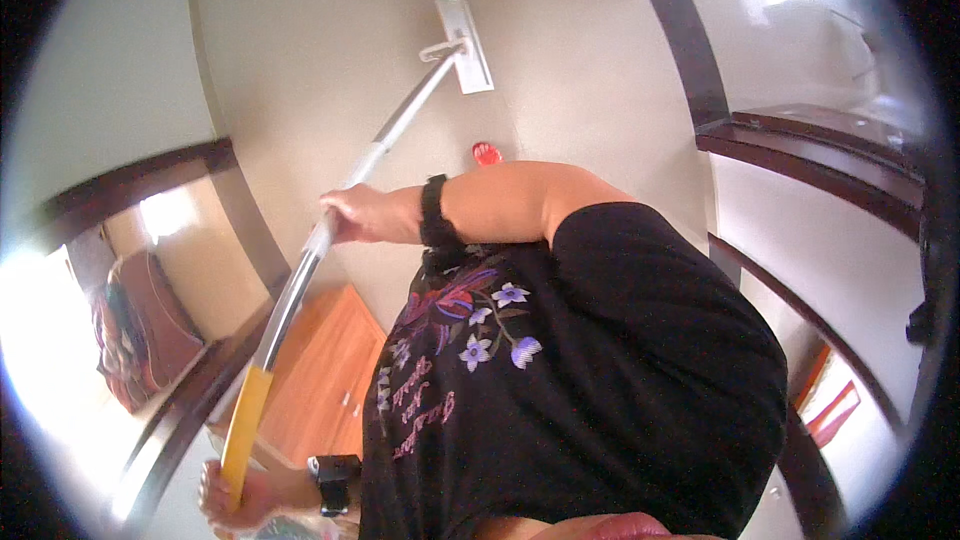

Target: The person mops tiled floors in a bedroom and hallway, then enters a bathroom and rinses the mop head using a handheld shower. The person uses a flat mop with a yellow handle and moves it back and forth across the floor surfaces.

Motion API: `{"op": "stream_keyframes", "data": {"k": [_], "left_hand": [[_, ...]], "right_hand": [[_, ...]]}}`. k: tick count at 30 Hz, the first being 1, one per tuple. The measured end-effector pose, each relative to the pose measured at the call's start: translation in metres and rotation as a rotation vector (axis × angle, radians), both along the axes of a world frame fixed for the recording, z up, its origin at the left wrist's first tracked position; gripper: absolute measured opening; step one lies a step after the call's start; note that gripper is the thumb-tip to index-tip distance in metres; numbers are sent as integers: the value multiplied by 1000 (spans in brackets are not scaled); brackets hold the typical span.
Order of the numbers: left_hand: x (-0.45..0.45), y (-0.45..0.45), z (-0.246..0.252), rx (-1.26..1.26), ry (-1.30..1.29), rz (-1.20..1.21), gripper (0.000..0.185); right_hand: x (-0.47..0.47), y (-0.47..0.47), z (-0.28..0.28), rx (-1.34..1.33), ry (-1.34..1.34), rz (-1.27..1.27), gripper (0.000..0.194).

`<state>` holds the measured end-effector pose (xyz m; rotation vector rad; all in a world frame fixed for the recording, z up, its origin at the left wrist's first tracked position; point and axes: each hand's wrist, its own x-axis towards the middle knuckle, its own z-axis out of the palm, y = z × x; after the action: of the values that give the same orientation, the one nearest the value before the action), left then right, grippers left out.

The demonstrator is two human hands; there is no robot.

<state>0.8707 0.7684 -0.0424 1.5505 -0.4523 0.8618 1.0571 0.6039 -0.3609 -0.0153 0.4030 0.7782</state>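
Both of my hands hold the long pole of a flat mop (405, 106). My right hand (358, 214) wraps around the pole's middle, at a pale sleeve between metal sections. My left hand (236, 499) grips the yellow handle end (246, 412) at the lower left. The pole runs slanting away to a white rectangular mop head (465, 45), flat against the beige floor (337, 30). A pale lever-like part (441, 50) sticks out beside the head's joint. A black band (435, 214) circles my right wrist, and a black strapped device (335, 481) is on my left.
An orange-brown wooden cabinet (322, 375) stands left of my body, close to the pole. Dark wooden frames (686, 45) line the right side. Another dark frame (142, 176) is at the left, with a brown upholstered seat (157, 322) beyond. A small red object (486, 154) shows past my forearm.
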Motion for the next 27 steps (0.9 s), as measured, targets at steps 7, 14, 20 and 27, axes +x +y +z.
{"op": "stream_keyframes", "data": {"k": [7,14,20,27], "left_hand": [[124,-90,-69,-172,388,-212,25],[179,-175,-156,191,676,-703,25],[200,-225,-177,247,875,-881,13],[159,-145,-291,233,905,-940,10]], "right_hand": [[47,-119,-79,-162,323,-333,31],[27,-238,-184,-343,524,-570,19],[-3,-330,-216,-524,601,-822,22],[-47,-240,-323,-602,592,-842,26]]}}
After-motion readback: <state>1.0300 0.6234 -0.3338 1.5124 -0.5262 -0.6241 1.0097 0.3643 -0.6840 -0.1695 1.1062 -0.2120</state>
